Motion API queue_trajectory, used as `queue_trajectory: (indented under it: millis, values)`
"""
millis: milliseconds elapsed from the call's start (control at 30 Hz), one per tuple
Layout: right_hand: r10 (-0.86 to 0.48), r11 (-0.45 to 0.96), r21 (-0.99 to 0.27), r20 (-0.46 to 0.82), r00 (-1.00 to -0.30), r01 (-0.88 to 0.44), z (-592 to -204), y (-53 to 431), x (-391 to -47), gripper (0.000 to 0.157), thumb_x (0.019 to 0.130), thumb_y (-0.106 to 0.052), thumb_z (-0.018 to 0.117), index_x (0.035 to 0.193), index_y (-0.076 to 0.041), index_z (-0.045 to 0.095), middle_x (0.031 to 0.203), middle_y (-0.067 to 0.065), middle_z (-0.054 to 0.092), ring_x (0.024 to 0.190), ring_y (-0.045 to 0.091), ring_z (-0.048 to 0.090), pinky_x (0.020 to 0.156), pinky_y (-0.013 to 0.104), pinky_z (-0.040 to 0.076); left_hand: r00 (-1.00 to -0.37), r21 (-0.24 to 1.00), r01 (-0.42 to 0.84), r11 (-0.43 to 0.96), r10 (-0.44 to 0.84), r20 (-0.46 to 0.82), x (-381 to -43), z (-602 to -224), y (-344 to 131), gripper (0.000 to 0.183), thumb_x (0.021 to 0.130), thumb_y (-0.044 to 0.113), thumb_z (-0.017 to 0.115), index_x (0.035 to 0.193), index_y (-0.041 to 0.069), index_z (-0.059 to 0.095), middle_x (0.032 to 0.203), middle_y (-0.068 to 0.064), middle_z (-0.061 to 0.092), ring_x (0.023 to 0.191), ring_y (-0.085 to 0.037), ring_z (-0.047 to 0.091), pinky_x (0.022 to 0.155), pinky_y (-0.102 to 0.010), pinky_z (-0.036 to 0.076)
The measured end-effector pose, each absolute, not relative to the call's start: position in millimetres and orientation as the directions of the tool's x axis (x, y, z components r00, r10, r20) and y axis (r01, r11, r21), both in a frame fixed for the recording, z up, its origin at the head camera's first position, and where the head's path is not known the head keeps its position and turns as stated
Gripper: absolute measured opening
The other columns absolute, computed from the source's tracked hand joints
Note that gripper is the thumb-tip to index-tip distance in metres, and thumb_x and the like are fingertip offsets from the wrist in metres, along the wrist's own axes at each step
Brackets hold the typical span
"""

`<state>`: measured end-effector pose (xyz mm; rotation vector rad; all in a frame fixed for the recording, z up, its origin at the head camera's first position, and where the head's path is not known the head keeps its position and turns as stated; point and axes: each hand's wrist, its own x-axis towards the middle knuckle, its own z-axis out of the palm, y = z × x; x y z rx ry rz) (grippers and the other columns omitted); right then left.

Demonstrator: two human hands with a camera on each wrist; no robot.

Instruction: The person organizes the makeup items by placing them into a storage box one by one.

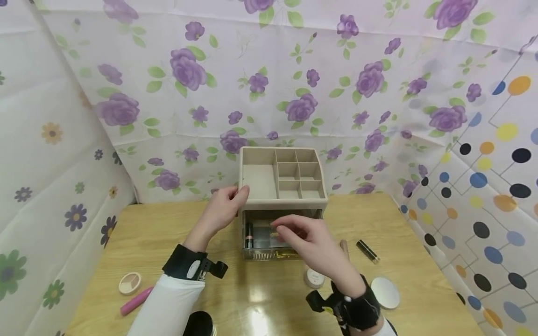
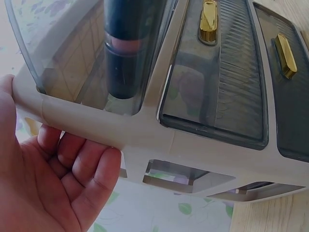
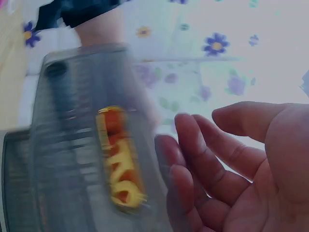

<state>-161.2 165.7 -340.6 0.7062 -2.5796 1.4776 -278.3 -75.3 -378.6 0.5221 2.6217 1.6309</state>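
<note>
A cream makeup organizer [image 1: 285,204] stands at the back of the table, its top divided into one large tray and several small cells. My left hand [image 1: 222,207] grips its left top edge, thumb above and fingers curled beneath the rim. The top drawer [image 1: 262,255] is pulled out; a dark lipstick tube [image 1: 249,235] lies along its left side. Over the drawer's right part hovers my right hand [image 1: 308,240], fingers loosely bent and nothing between them. In the right wrist view, the drawer front's gold handle [image 3: 120,159] is beside these fingertips.
At left lie a round compact [image 1: 130,283] and a pink tube [image 1: 136,301]; a black jar [image 1: 199,324] is at the front edge. A small jar [image 1: 314,278], a black tube [image 1: 368,251] and a white disc [image 1: 385,293] lie at right. Floral cloth hangs behind.
</note>
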Motion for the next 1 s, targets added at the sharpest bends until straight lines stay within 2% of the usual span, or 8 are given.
queue_trajectory:
  millis: [167, 333, 433, 567, 767, 900, 1000]
  values:
    - [-0.318, 0.327, -0.86, 0.29, -0.903, -0.391, -339, 203, -140, 0.018, 0.103, -0.015, 0.056, 0.117, -0.015, 0.068, 0.092, 0.008, 0.07, 0.084, 0.022, 0.067, 0.076, 0.036, 0.058, -0.942, 0.875, 0.278, 0.396, 0.291, 0.168, -277, -380, -73, 0.063, 0.097, 0.067, 0.044, 0.071, 0.009, 0.045, 0.058, -0.006, 0.045, 0.05, -0.024, 0.043, 0.049, -0.033, 0.033]
    - [-0.209, 0.385, -0.849, 0.303, -0.93, -0.363, -345, 251, -139, 0.02, 0.104, -0.012, 0.054, 0.118, -0.012, 0.067, 0.09, 0.01, 0.07, 0.082, 0.022, 0.066, 0.069, 0.033, 0.057, -0.941, 0.887, 0.28, 0.367, 0.289, 0.178, -279, -379, -70, 0.059, 0.099, 0.062, 0.046, 0.072, 0.009, 0.048, 0.06, -0.006, 0.046, 0.052, -0.023, 0.044, 0.049, -0.033, 0.035]
    - [-0.139, 0.46, -0.836, 0.264, -0.954, -0.299, -355, 281, -145, 0.022, 0.105, -0.018, 0.052, 0.12, -0.01, 0.066, 0.089, 0.009, 0.07, 0.081, 0.019, 0.066, 0.065, 0.028, 0.056, -0.941, 0.889, 0.279, 0.362, 0.286, 0.179, -280, -379, -70, 0.058, 0.1, 0.059, 0.046, 0.073, 0.008, 0.049, 0.061, -0.007, 0.047, 0.053, -0.024, 0.045, 0.049, -0.033, 0.036]
    - [-0.096, 0.556, -0.809, 0.167, -0.981, -0.192, -372, 318, -156, 0.031, 0.106, -0.029, 0.05, 0.125, -0.008, 0.063, 0.092, 0.012, 0.07, 0.083, 0.019, 0.066, 0.066, 0.029, 0.056, -0.943, 0.885, 0.274, 0.377, 0.286, 0.17, -281, -377, -72, 0.057, 0.101, 0.058, 0.044, 0.078, 0.008, 0.054, 0.066, -0.009, 0.051, 0.057, -0.025, 0.048, 0.052, -0.034, 0.04]
    - [-0.049, 0.707, -0.707, -0.007, -0.999, -0.029, -403, 367, -178, 0.044, 0.105, -0.042, 0.048, 0.133, -0.009, 0.058, 0.1, 0.011, 0.07, 0.09, 0.023, 0.067, 0.069, 0.038, 0.054, -0.95, 0.879, 0.261, 0.398, 0.267, 0.161, -281, -373, -76, 0.057, 0.101, 0.058, 0.043, 0.085, 0.007, 0.059, 0.072, -0.011, 0.054, 0.062, -0.027, 0.051, 0.053, -0.035, 0.042]
    - [-0.021, 0.762, -0.646, -0.087, -0.996, 0.04, -428, 395, -184, 0.047, 0.105, -0.042, 0.048, 0.135, -0.006, 0.056, 0.11, 0.019, 0.068, 0.096, 0.027, 0.066, 0.075, 0.044, 0.054, -0.951, 0.879, 0.251, 0.406, 0.274, 0.145, -281, -374, -75, 0.058, 0.101, 0.059, 0.043, 0.081, 0.006, 0.055, 0.072, -0.013, 0.054, 0.061, -0.027, 0.051, 0.052, -0.035, 0.041]
    - [0.011, 0.787, -0.61, -0.132, -0.991, 0.089, -446, 412, -183, 0.052, 0.105, -0.044, 0.047, 0.137, -0.003, 0.054, 0.121, 0.025, 0.063, 0.103, 0.034, 0.062, 0.08, 0.049, 0.053, -0.948, 0.877, 0.252, 0.409, 0.287, 0.139, -282, -376, -72, 0.058, 0.101, 0.059, 0.043, 0.083, 0.007, 0.059, 0.072, -0.012, 0.056, 0.062, -0.027, 0.052, 0.053, -0.035, 0.042]
